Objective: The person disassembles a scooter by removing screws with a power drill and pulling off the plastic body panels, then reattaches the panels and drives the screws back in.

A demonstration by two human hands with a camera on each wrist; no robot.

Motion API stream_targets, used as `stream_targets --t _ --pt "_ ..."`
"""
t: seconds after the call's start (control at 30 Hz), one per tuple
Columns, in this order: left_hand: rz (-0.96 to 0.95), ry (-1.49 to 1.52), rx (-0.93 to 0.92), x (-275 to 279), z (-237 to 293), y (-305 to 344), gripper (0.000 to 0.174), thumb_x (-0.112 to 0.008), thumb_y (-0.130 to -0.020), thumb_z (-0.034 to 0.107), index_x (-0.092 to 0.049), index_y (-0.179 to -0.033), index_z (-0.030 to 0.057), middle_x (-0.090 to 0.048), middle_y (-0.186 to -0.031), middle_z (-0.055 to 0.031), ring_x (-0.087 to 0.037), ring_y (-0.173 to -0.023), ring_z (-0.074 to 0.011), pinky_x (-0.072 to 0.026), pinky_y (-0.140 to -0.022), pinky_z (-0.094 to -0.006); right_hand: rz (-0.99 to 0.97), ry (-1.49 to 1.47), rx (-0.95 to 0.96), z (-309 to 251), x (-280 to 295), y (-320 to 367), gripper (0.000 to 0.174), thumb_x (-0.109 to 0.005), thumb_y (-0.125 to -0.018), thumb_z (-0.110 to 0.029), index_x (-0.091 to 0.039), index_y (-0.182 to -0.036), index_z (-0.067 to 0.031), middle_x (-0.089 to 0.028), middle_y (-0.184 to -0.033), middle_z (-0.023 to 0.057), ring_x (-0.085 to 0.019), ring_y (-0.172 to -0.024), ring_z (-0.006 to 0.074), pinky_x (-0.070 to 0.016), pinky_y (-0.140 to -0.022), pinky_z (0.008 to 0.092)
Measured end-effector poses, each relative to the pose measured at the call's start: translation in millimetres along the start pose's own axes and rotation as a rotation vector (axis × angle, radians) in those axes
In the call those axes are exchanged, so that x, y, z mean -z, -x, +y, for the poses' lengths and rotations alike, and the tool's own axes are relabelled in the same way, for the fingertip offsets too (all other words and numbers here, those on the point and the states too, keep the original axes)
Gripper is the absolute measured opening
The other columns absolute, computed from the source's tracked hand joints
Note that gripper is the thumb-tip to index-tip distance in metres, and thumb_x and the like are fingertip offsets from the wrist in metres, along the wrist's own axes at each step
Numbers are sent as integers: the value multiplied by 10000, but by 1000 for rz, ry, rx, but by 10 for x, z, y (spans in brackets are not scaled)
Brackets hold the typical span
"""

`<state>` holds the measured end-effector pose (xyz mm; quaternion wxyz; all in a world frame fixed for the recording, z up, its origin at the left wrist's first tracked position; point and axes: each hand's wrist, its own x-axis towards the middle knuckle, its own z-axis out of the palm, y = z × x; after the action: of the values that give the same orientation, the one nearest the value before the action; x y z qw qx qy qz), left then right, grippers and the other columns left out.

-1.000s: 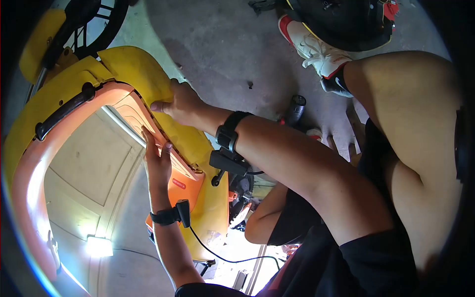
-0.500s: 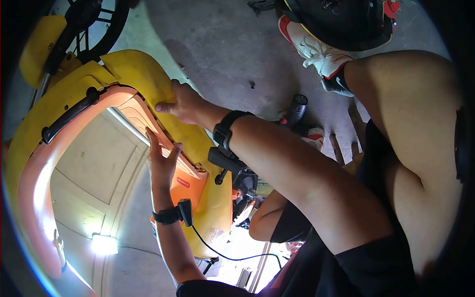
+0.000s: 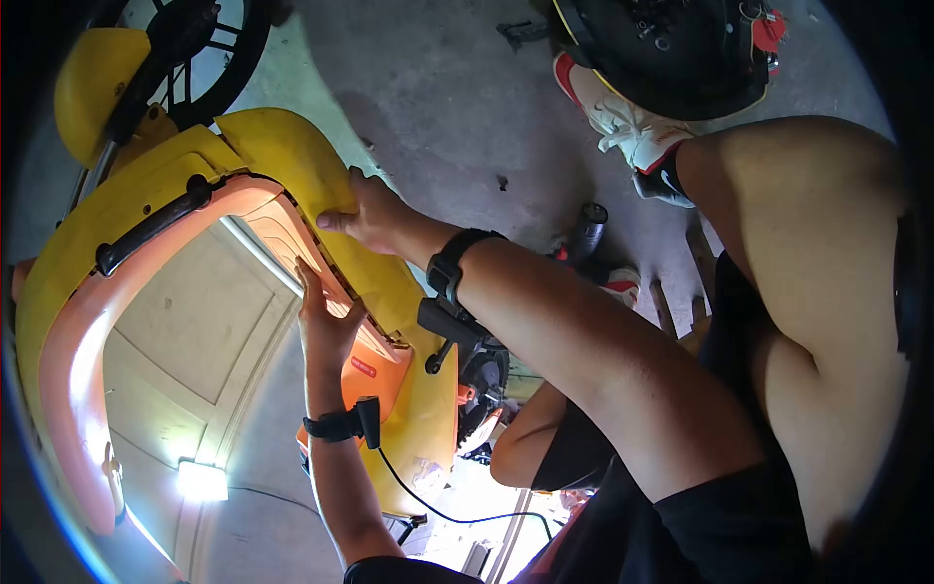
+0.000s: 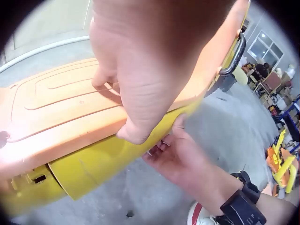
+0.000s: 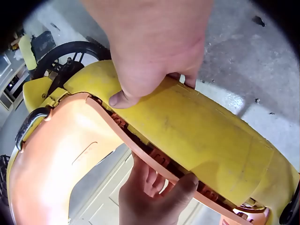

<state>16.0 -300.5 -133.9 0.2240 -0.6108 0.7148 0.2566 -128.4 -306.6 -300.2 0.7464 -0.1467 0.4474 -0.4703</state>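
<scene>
A scooter's yellow side panel (image 3: 375, 277) runs along its orange footboard panel (image 3: 277, 234), with dark slots and orange tabs (image 5: 159, 154) showing in the seam between them. On the yellow panel, my right hand (image 3: 375, 214) grips the edge, thumb on the outer face and the other fingers partly hidden behind. Lower down, my left hand (image 3: 329, 326) holds the orange panel's edge, its thumb by the seam and its fingers across the inner face. In the left wrist view the left hand (image 4: 140, 89) covers part of the footboard; the right hand (image 4: 180, 152) is just below.
A black spoked wheel (image 3: 238, 58) and a black grab handle (image 3: 151, 229) lie at the scooter's far end. On the grey floor are a dark can (image 3: 591, 229) and a black tray (image 3: 671, 83) with small hardware. A white shoe (image 3: 637, 136) stands beside the tray.
The scooter and both hands sit slightly lower and farther right in the head view. Both hands keep the same places on the panels.
</scene>
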Motion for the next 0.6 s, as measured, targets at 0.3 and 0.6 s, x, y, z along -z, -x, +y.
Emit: stream_targets --t 0.3,0.6 --pt "-73 20 101 102 157 -12 1154 -874 -763 132 -106 -1595 -93 -379 -1562 -344 -649 -1158 -321 -519 -991 -352 27 86 -15 -80 24 25 689 -816 -875 -426 -518 -1297 30 -684 -1182 250 -666 -1120 367 -499 -982 423" --pt "-35 -32 62 19 4 14 1154 -844 -762 40 -72 -1615 -53 -397 -1548 -285 -525 -1344 -302 -451 -1092 -357 83 350 -109 -201 49 115 1053 -802 -803 -606 -374 -1527 27 -523 -1410 316 -455 -1368 483 -420 -1110 498"
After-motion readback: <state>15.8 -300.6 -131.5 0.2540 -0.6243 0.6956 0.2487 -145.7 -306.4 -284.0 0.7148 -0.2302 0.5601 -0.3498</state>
